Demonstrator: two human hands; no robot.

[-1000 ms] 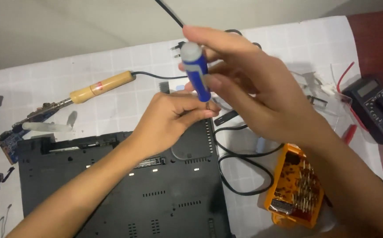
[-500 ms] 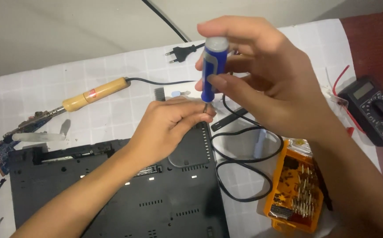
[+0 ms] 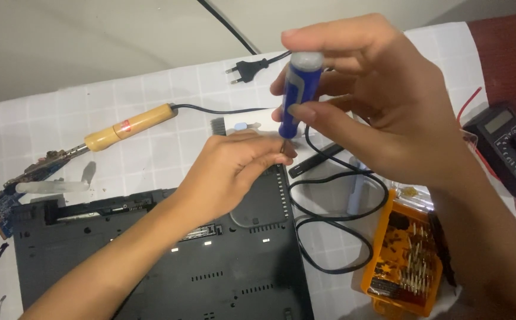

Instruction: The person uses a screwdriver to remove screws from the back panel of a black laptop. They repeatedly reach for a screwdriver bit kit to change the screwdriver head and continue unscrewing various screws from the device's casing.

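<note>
The right hand [image 3: 382, 112] is clenched in a grip around a blue-handled screwdriver with a pale grey cap [image 3: 298, 95], held nearly upright, with the forefinger laid over the cap and the thumb pressed against the handle. Its thin metal shaft points down to the far right corner of a black plastic laptop base turned underside up [image 3: 222, 266], which lies on the white tiled desk [image 3: 44, 118]. The left hand [image 3: 234, 172] rests on that same corner, its fingertips pinched around the screwdriver's tip; whether something small sits between them cannot be told. Just beside the laptop's right edge a black power cable [image 3: 335, 219] coils across the desk, its two-pin plug [image 3: 249, 69] lying farther back. An orange plastic case of screwdriver bits [image 3: 403, 255] sits open to the right of the cable. A soldering iron with a wooden handle [image 3: 127, 127] lies behind the laptop on the left, and a dark multimeter [image 3: 510, 148] stands at the right edge.
</note>
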